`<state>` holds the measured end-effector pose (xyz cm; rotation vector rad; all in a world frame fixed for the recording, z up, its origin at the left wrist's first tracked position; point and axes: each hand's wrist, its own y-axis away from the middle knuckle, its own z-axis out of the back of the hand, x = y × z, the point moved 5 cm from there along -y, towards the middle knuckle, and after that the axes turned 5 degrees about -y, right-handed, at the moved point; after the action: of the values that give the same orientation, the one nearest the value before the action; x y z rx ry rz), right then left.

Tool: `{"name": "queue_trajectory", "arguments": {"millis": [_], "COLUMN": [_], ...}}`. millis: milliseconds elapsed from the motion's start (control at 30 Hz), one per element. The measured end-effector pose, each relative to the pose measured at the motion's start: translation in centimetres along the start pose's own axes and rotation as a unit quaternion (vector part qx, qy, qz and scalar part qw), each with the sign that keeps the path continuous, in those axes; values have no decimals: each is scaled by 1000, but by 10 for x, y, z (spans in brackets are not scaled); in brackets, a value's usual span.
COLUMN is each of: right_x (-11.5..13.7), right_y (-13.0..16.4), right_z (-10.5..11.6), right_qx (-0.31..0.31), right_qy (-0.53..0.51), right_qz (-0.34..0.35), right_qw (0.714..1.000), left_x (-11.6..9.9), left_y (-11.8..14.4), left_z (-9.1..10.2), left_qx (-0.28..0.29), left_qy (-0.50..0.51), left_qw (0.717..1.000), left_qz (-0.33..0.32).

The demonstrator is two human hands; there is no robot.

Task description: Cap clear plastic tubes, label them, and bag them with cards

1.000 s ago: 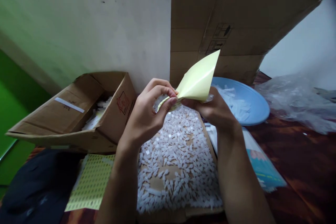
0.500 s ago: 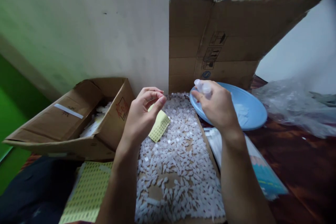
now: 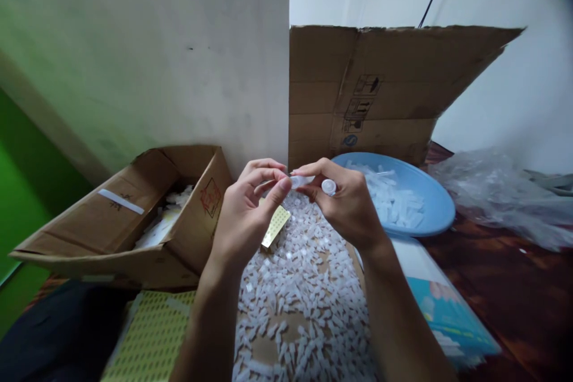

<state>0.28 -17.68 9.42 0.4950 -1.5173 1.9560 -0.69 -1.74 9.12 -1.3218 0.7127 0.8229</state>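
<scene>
My right hand is closed on small translucent plastic tubes. One tube lies sideways between its thumb and fingertips. A second tube, showing its round capped end, is tucked in the same hand. My left hand meets it from the left, thumb and fingers pinched at the first tube's left end. Whether the left fingers also hold something small is hidden. Below them shows a yellow sheet of small printed labels; I cannot tell if it is held or lying. Many small whitish plastic pieces cover the cardboard underneath.
An open cardboard box stands at the left, with yellow label sheets before it. A blue basin of clear tubes sits at the right, beside plastic packaging and crumpled clear film. A large cardboard panel leans behind.
My right hand has come left and down from near the basin with the tubes, meeting my left hand. One tube now lies sideways between both hands' fingertips. The view has tilted slightly up.
</scene>
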Motion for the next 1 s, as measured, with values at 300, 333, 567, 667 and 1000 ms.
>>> {"name": "queue_trajectory", "arguments": {"millis": [300, 333, 567, 667, 1000], "right_x": [0, 0, 1, 3, 1], "right_y": [0, 0, 0, 0, 0], "right_z": [-2, -2, -2, -2, -3], "right_qx": [2, 2, 6, 8, 49], "right_qy": [-11, -8, 0, -7, -67], "right_qz": [-7, -7, 10, 15, -26], "right_qw": [1000, 1000, 1000, 1000, 996], "left_x": [0, 0, 0, 1, 8], "left_y": [0, 0, 0, 0, -3], "left_z": [4, 4, 4, 3, 4], "left_qx": [-8, -8, -12, -5, -10], "left_qy": [-37, -37, -35, -13, -5], "left_qw": [999, 999, 999, 1000, 1000], "left_qz": [-19, -19, -23, -18, 4]}}
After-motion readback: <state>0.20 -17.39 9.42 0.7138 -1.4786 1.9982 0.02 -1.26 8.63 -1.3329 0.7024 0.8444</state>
